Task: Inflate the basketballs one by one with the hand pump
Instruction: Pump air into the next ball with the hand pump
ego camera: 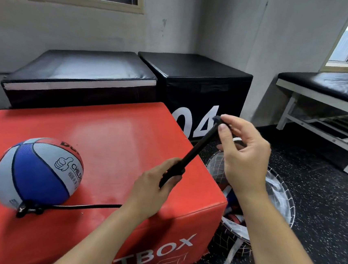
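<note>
Your left hand [153, 185] has its grip wrapped round the lower barrel of the hand pump [190, 154]. Your right hand [243, 157] pinches the handle end between thumb and fingertips, with the remaining fingers loosely curled. The pump is held tilted, up and to the right, above the near right corner of the red box [109, 130] that serves as worktop.

The basketball [37, 174] sits on the box's left side, well apart from both hands. A thin black hose [85, 206] runs from its lower edge toward your left wrist; the connector at the ball is too small to make out.

Handling, as a judgement: the pump is light, stiff and slim, so hold the barrel firmly and keep strokes in line with it. The ball looks grippy, but it is round and free to roll, so avoid tugging the hose.

A net bag [277, 197] of further balls stands on the floor just beside the box.
</note>
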{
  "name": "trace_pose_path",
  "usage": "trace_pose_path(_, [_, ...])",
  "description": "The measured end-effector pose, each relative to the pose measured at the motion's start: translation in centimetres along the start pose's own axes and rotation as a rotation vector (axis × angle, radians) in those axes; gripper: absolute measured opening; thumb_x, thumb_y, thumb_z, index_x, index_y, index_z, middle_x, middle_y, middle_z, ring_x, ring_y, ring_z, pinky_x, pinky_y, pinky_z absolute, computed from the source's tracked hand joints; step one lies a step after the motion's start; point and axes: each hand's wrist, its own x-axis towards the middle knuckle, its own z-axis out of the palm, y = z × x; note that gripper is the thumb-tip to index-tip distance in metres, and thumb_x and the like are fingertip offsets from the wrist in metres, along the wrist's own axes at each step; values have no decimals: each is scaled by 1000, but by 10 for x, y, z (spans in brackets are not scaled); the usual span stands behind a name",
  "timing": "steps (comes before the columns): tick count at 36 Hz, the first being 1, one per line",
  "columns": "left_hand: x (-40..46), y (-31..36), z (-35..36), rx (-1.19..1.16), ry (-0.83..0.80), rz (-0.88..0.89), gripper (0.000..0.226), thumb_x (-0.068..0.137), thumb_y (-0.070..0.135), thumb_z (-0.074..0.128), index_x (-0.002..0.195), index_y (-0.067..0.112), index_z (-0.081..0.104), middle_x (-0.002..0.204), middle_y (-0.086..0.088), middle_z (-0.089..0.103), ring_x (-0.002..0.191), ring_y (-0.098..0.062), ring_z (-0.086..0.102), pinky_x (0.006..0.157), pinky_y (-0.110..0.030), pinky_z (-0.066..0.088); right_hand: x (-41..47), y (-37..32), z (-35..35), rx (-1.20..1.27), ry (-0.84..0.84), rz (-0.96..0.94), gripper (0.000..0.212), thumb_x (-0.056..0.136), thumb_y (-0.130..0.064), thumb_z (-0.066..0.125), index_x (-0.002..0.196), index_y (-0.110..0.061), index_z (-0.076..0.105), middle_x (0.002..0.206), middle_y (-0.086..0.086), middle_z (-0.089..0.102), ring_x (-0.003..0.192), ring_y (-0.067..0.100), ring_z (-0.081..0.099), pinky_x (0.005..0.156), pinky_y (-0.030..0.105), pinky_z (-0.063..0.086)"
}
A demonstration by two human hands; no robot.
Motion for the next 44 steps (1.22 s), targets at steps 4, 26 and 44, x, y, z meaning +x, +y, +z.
trace_pose_path(4, [-1, 1, -2, 0, 5, -2, 38, 105, 32, 63, 136, 51, 53, 117, 33, 70, 109, -3, 68, 96, -44, 56, -1, -5, 5, -12, 23, -5, 17, 102, -17, 68, 115, -24, 77, 112, -12, 74, 104, 14, 71, 70, 45, 64])
trace_pose_path(26, [-4, -6, -15, -22, 106, -15, 68, 92, 56, 71, 147, 64, 32, 116, 22, 71, 107, 5, 67, 95, -39, 58, -54, 23, 59, -78, -296, 33, 19, 97, -13, 73, 111, -23, 81, 112, -18, 71, 112, 3, 67, 69, 37, 62])
trace_pose_path(44, [-2, 1, -1, 66, 18, -5, 40, 105, 33, 62, 135, 58, 52, 116, 35, 69, 109, 0, 68, 96, -43, 56, -17, 21, 11, -16, -167, 63, 17, 99, -17, 72, 112, -28, 78, 108, -13, 76, 106, 14, 71, 82, 44, 61])
